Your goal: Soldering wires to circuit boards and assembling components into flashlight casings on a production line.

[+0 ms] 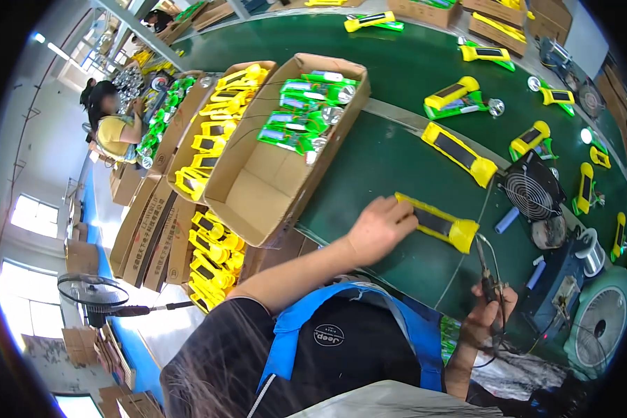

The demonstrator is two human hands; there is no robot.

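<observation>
My left hand [382, 231] is closed on one end of a yellow flashlight housing [463, 235] with a long dark panel, just over the green work surface. In my right hand [489, 312] is a soldering iron [490, 282], its tip up close to the wide end of that housing. A second yellow housing [460, 155] lies farther off on the surface. One blue cylindrical battery [507, 220] rests right of the held housing, and another blue battery [536, 274] is nearer the right side.
Left of my hands stands a cardboard box [247, 198] with green flashlight parts [306, 115]; yellow housings [212, 261] are piled beyond. A small black fan [533, 187], a solder spool [591, 252] and a larger fan [599, 324] stand right. Half-assembled flashlights [460, 97] line the green belt. A person [115, 129] works far left.
</observation>
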